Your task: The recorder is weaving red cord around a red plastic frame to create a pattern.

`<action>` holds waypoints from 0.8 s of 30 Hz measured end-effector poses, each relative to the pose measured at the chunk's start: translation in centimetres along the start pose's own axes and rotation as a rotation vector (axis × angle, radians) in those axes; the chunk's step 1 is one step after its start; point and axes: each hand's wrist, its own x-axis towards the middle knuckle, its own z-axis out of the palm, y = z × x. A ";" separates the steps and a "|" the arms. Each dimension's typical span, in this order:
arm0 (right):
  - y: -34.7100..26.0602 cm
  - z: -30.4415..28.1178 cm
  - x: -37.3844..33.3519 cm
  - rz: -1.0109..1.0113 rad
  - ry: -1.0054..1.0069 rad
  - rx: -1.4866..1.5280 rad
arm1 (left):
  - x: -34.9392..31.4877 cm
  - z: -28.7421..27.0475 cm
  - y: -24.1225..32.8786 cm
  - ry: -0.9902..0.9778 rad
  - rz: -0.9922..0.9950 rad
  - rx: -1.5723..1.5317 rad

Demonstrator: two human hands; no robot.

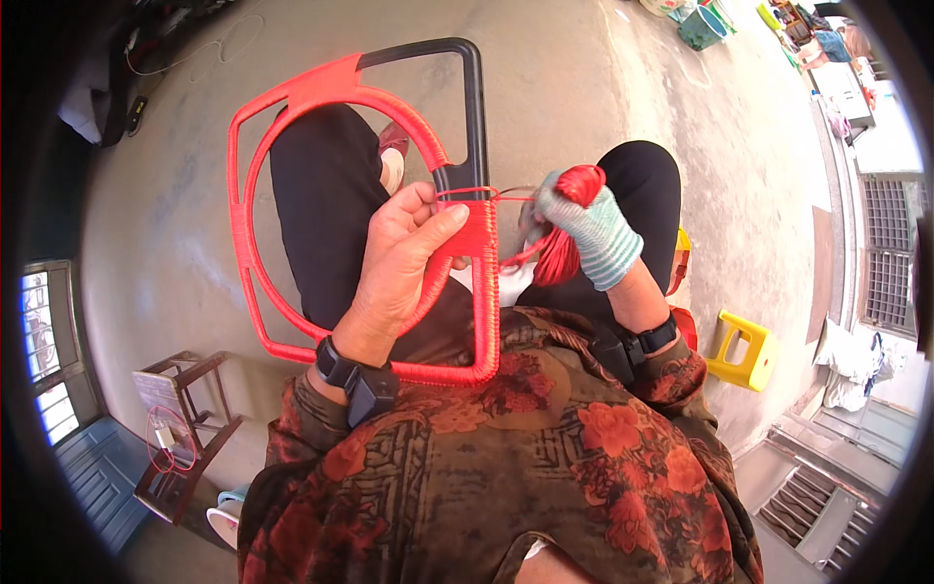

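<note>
A rectangular frame with a ring inside (489,321) rests over my lap, most of it wrapped in red cord. Its upper right corner and side are bare black (474,107). My left hand (404,238) is closed on the frame's right side, thumb pressing at the upper end of the wrapping. To the right, my right hand (589,219), in a striped knit glove, grips a bundle of red cord (558,258). One strand runs from the bundle across the black bar near my left fingers. The glove hides part of the bundle.
A yellow plastic stool (744,352) stands on the floor to the right. At the left is a wooden stool (185,428) with red cord on it. A green bucket (701,28) sits at the far right, and dark items lie at the far left.
</note>
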 end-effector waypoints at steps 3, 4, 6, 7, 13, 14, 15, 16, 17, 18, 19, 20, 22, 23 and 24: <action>-0.4 -0.1 -0.1 -0.118 -0.031 0.155 | 0.2 0.0 -0.2 0.007 -0.007 0.088; -0.8 0.5 0.1 -0.172 -0.076 0.226 | 0.2 0.0 -0.2 0.009 -0.016 0.096; -1.8 2.1 -0.5 -0.135 -0.168 0.363 | 0.2 -0.1 -0.3 0.017 -0.029 0.125; -2.5 2.8 -0.3 -0.141 -0.203 0.237 | 0.3 -0.2 -0.4 0.022 -0.032 0.145; -4.6 5.7 -1.3 -0.167 -0.120 -0.056 | 0.4 -0.4 -0.6 0.054 -0.005 0.187; -4.7 5.0 -1.5 -0.094 -0.167 0.059 | 0.4 -0.3 -0.6 0.077 -0.018 0.206; -4.4 4.2 -1.6 -0.136 -0.206 0.091 | 0.4 -0.3 -0.6 0.067 -0.007 0.123; -3.9 3.2 -1.8 -0.165 -0.195 0.188 | 0.4 -0.3 -0.6 0.071 0.000 0.040; -3.3 1.8 -2.3 -0.165 -0.032 0.119 | 0.5 -0.3 -0.6 0.070 0.009 -0.049; -2.5 -0.1 -2.7 -0.186 0.091 0.076 | 0.5 -0.3 -0.5 0.044 0.008 -0.058; -1.7 -2.4 -2.7 -0.187 0.198 0.051 | 0.5 -0.4 -0.3 0.015 0.008 -0.074; -0.7 -5.0 -2.8 -0.206 0.266 0.051 | 0.5 -0.6 -0.2 -0.007 -0.003 -0.082; 1.6 -11.0 -4.9 -0.100 0.309 0.274 | 0.5 -1.0 0.2 -0.021 -0.047 -0.076; 3.2 -14.3 -6.1 -0.049 0.527 0.319 | 0.5 -1.3 0.4 -0.019 -0.068 -0.076; 4.7 -17.8 -7.5 -0.058 0.599 0.412 | 0.5 -1.4 0.5 -0.027 -0.076 -0.080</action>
